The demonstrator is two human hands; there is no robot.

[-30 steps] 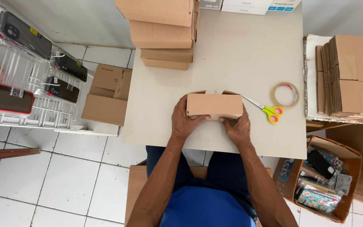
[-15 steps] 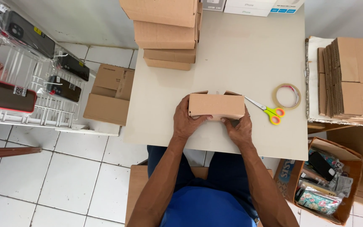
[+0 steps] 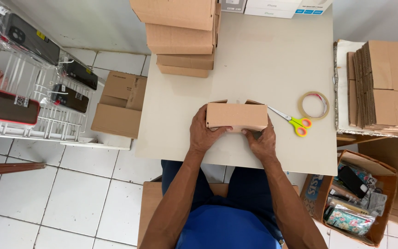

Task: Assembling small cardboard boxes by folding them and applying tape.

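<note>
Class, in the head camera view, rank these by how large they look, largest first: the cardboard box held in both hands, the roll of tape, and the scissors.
1. Cardboard box, clearly the largest.
2. Scissors and roll of tape: about alike. The scissors look longer, the roll wider, so I leave them unranked.
All three sit on the table, so distance to the camera matters little.

Small brown box (image 3: 237, 115): matt corrugated cardboard, smooth faces, raw edges at flaps. Beige tabletop (image 3: 263, 60): smooth laminate w/ dull sheen. Yellow-and-orange-handled scissors (image 3: 291, 121): glossy plastic grips, bright metal blades. Clear tape roll (image 3: 313, 105): glossy film on tan card core. White wire rack (image 3: 47, 122): coated metal. White floor tiles (image 3: 28, 193): glazed ceramic, slight shine.
</note>
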